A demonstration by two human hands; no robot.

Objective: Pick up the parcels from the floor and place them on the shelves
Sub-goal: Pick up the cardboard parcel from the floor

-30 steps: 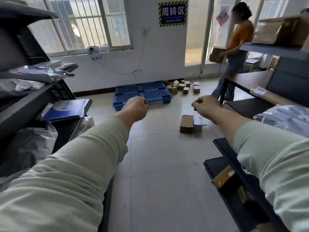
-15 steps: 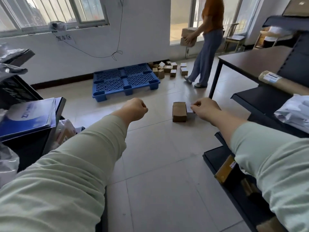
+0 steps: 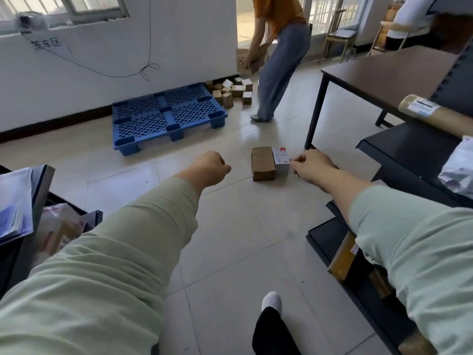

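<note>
The approach is judged to be in hand. The left hand (image 3: 210,169) and right hand (image 3: 313,166) are held out, fingers curled, nothing gripped. A brown parcel (image 3: 263,163) and a white parcel (image 3: 281,160) lie side by side on the floor (image 3: 230,226). Next, the hands must be lowered and opened around one.

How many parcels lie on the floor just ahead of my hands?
2: a brown cardboard box on the tiles, and a white box against its right side. The right hand may hide more.
</note>
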